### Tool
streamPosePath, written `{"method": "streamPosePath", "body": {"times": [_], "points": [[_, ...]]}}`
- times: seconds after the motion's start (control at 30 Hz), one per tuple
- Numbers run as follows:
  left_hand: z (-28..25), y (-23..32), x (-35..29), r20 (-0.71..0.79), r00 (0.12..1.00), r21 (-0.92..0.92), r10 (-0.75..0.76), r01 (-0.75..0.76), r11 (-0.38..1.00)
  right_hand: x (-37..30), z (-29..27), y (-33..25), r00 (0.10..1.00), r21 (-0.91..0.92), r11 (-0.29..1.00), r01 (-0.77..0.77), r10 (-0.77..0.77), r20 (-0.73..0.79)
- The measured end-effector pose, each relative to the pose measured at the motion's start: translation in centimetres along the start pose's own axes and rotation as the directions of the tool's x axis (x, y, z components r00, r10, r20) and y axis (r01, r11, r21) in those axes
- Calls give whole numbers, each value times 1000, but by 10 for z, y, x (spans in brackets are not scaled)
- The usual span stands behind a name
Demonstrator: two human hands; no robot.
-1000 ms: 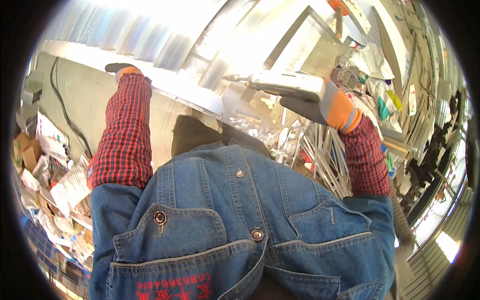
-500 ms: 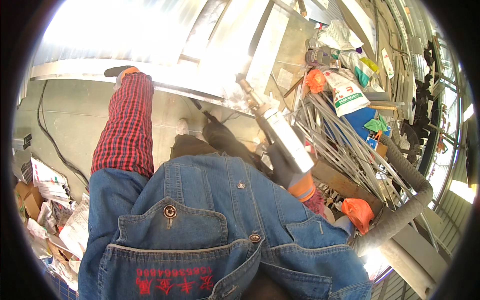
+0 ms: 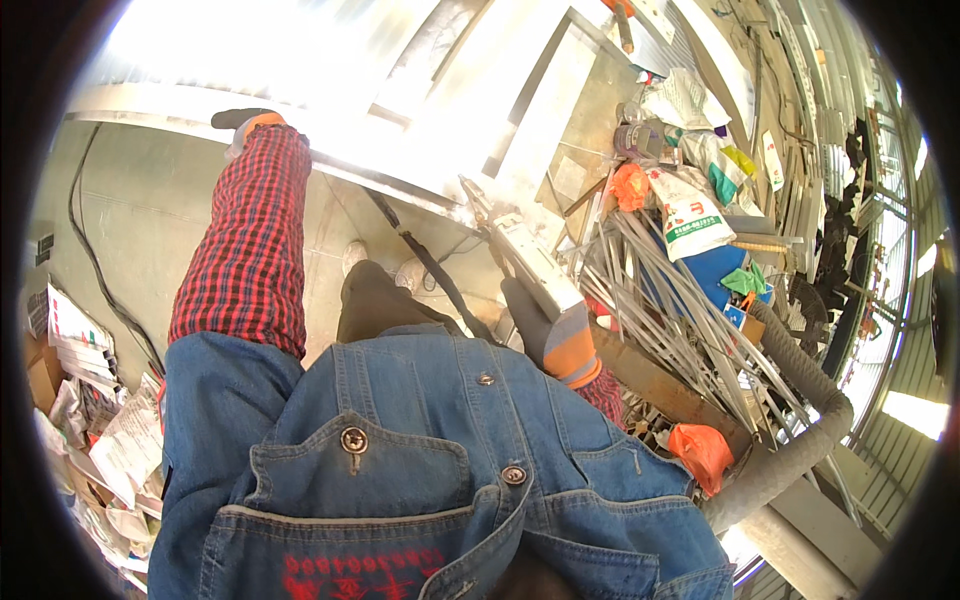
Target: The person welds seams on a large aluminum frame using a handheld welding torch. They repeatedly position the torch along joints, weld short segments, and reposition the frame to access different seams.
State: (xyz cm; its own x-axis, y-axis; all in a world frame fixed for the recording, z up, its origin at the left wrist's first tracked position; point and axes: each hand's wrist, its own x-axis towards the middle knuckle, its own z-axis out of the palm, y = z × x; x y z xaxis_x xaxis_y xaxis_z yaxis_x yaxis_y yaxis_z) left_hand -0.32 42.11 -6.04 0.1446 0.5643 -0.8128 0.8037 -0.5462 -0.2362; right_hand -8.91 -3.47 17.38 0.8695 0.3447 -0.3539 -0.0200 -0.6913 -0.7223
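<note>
2 gloved hands: right hand (image 3: 540,320) grips 1 grey bar (image 3: 535,265); left hand (image 3: 245,120) grip unclear.

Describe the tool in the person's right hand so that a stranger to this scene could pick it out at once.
Start at the bright metal sheet across the top. Below its lower edge, right of centre, the gloved right hand, dark with an orange cuff, grips a pale, boxy tool with a black cable trailing leftward. Unlike the thin loose metal strips beside it, it is chunky and held in a hand.
</note>
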Motion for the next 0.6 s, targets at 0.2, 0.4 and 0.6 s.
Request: {"method": "streamPosePath", "body": {"times": [0.2,0.4,0.6], "points": [[-7,-2,-3,-17,995,224,96,-90,971,13,3,2,999,36,999,-5,7,-36],[-7,-2,5,-13,1000,104,-14,16,994,21,2,1,1000,-14,1000,20,-20,-3],[-3,-1,7,79,992,532,101,-127,837,26,4,12,993,-74,991,113,-114,-13]]}}
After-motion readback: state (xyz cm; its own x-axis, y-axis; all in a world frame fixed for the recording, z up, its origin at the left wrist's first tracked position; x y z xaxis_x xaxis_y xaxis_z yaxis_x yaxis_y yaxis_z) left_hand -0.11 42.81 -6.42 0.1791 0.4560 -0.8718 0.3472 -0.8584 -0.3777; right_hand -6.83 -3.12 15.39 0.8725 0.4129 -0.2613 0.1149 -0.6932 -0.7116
